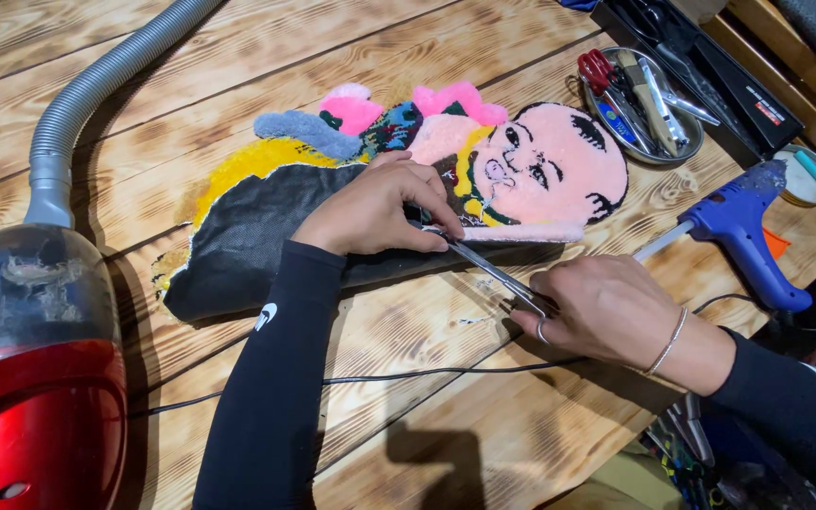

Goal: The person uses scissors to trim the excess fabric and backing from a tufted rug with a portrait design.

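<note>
A tufted rug piece (pixel 531 165) shaped like a baby figure, with a pink face and yellow, grey and pink patches, lies on the wooden table (pixel 238 66). Its near part is folded over, showing dark backing (pixel 257 236). My left hand (pixel 375 208) presses down on the folded edge near the figure's chin. My right hand (pixel 606 307) grips metal scissors (pixel 493 269), whose blades point up-left and meet the rug edge right by my left fingers.
A red vacuum cleaner (pixel 35 378) with a grey hose (pixel 87 94) stands at the left. A blue glue gun (pixel 743 231) lies at the right, a metal tray of tools (pixel 644 94) behind it. A black cable (pixel 408 376) crosses the table front.
</note>
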